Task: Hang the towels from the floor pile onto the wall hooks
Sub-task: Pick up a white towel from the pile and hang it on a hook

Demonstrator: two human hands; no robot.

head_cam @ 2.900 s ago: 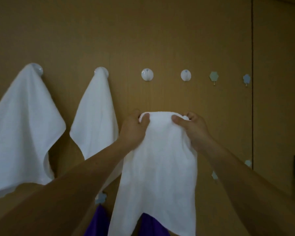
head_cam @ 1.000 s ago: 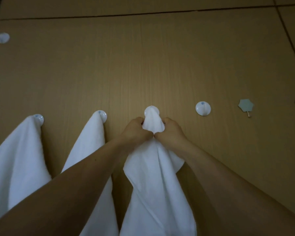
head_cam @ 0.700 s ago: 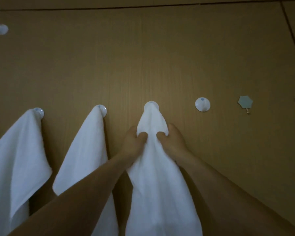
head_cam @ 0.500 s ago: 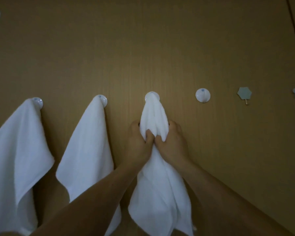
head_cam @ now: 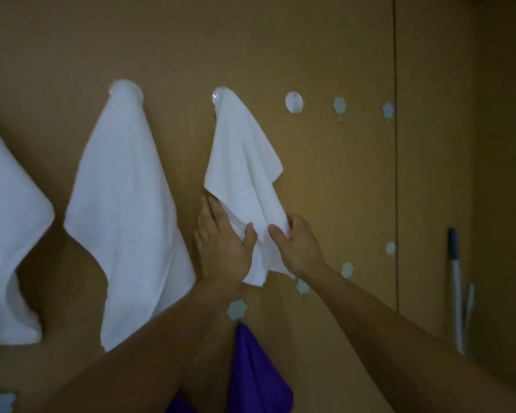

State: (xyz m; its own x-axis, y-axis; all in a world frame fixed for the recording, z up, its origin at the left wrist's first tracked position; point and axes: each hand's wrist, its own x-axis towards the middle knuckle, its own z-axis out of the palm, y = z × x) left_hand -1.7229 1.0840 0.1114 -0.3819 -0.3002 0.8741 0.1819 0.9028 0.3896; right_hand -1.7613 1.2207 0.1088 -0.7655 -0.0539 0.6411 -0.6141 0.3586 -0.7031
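Tidying the towel (head_cam: 242, 162) on its hook (head_cam: 219, 95), you are laying your left hand (head_cam: 221, 248) flat and pinching cloth with right hand (head_cam: 298, 248) fingers (head_cam: 292, 226), likely letting go next.

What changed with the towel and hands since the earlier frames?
The third towel, held below the hooks at first, now hangs from its round hook. Both hands slid down it: the left hand lies flat along its lower edge, the right hand pinches its lower part. The two towels to the left stayed hung.
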